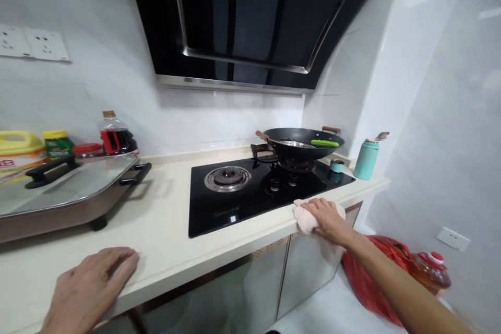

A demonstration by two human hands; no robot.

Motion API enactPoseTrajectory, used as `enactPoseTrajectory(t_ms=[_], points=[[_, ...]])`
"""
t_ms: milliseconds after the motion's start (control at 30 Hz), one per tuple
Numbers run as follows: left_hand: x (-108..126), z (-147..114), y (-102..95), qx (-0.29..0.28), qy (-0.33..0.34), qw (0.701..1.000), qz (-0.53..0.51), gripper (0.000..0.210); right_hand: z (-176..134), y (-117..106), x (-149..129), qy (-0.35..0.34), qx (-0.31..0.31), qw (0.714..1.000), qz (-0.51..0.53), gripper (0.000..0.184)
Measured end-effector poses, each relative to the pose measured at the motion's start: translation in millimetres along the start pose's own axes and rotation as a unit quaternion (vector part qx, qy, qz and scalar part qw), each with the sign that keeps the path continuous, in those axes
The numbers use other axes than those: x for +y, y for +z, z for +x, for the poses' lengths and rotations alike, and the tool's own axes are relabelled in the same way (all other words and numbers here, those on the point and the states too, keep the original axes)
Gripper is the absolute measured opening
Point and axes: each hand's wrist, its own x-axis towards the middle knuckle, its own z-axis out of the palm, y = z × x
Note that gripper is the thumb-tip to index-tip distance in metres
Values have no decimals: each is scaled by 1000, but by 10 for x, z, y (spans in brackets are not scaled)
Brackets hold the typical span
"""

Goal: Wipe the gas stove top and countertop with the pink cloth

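Note:
My right hand (326, 219) presses a pale pinkish-white cloth (306, 219) against the front edge of the countertop, just in front of the black gas stove (250, 214). Its fingers are bent over the cloth, and part of the cloth shows past the wrist. On the left, my left hand (92, 282) rests on the cream countertop (164, 219) with nothing in it, thumb and index finger slightly apart. A dark wok (309, 151) with wooden handles stands on the stove's right burner. A green-handled utensil (324, 143) lies in it.
An electric pan (90, 198) with a glass lid stands at left, bottles behind it, including a dark sauce bottle (117, 135). A turquoise flask (366, 159) and small cup (336, 166) stand at right. A range hood (254, 21) hangs above; a red bag (364, 282) lies on the floor.

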Motion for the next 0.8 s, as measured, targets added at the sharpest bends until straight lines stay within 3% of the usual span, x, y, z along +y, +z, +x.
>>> enactPoseTrajectory(t_ms=[100,267,367,433,600,800], points=[[15,-8,17,19,12,1000,-9,44,101,-141,150,63,11,993,102,54],[18,-11,44,27,-1,1000,-9,41,621,-299,541,262,134,948,124,71],[10,-21,54,31,-2,999,-8,41,1007,-284,648,354,152,916,113,73],[8,-27,63,36,-4,999,-8,43,1201,-200,655,370,123,917,88,67],[35,-40,49,44,-16,999,-10,43,1405,94,646,329,-22,944,25,53],[105,-59,-28,29,-19,999,-4,41,1359,87,566,318,-51,947,3,51]])
